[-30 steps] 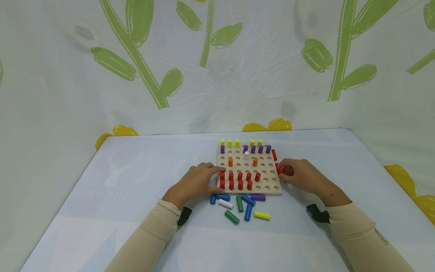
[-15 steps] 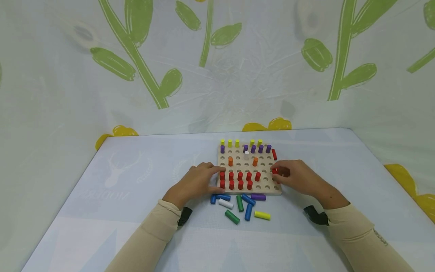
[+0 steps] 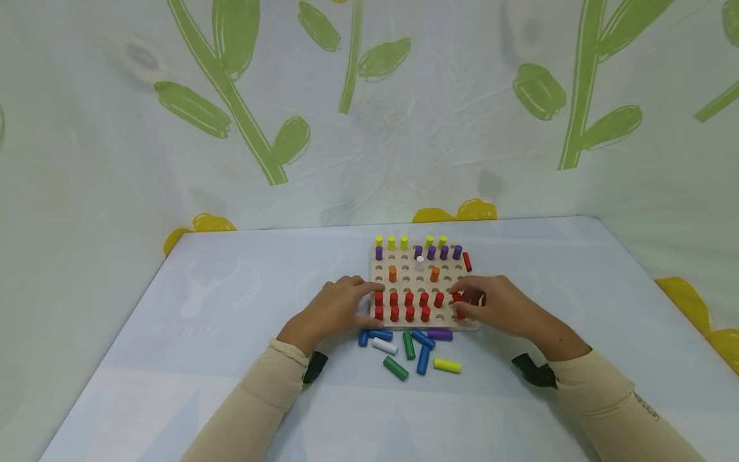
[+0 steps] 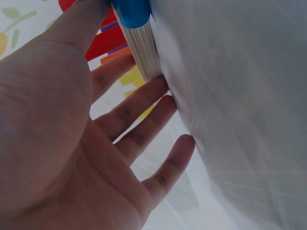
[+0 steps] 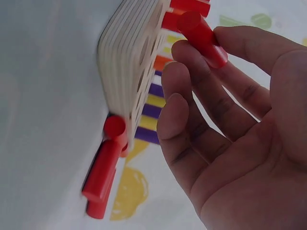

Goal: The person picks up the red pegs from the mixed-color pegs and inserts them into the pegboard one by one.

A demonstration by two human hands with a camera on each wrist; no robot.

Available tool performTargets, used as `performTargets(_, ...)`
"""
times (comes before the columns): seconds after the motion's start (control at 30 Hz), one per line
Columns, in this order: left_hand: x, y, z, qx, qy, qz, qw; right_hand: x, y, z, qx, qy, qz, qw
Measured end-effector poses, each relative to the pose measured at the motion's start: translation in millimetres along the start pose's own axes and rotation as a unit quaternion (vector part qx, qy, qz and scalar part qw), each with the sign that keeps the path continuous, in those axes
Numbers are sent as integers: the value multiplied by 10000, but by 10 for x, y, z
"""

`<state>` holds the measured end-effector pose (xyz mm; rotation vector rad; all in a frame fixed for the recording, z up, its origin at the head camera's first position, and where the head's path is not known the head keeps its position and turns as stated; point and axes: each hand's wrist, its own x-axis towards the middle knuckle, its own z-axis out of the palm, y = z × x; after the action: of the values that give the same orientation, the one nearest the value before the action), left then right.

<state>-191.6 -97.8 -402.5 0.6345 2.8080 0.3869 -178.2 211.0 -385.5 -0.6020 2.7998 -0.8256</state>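
A wooden pegboard (image 3: pixel 439 326) with rows of round holes lies flat on the table. My left hand (image 3: pixel 331 307) rests at its left edge, fingers spread, thumb near the front corner; in the left wrist view, fingers (image 4: pixel 156 86) touch the board's side. Between thumb and fingertips, my right hand (image 3: pixel 508 307) pinches a red peg (image 5: pixel 201 38), held tilted above the board's right side, its lower end clear of the holes. Red pegs (image 3: pixel 409 313) stand in the two front rows from the left. Yellow, purple, orange and white pegs stand farther back.
Loose blue, green, white, purple and yellow pegs (image 3: pixel 395 368) lie in front of the board. Several loose red pegs (image 5: pixel 103 167) lie against its right side. Behind the table hangs a pale sheet (image 3: pixel 439 141) with a green leaf print.
My right hand has moved left with the red peg, from beside the board's right edge to over its front right part. The left hand has stayed in place.
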Motion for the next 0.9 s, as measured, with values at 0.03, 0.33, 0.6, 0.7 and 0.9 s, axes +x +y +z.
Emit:
performTargets(0.03,2,-2,2,-3,-9,-1,10000,-4,-15,6,14,0,-56,10000)
performTargets(0.33,-10,15,-17,57,43,16,10000,-18,-86,70,29,79,-24,10000)
performTargets(0.6,-19,14,-19,74,64,2,10000,-22,-132,124,105,56,-108,9999)
performTargets(0.7,-19,12,-15,52,48,-8,10000,-19,-152,137,83,-2,-61,9999)
performTargets(0.9,-18,6,-7,50,67,5,10000,-5,-163,167,70,-41,40,10000)
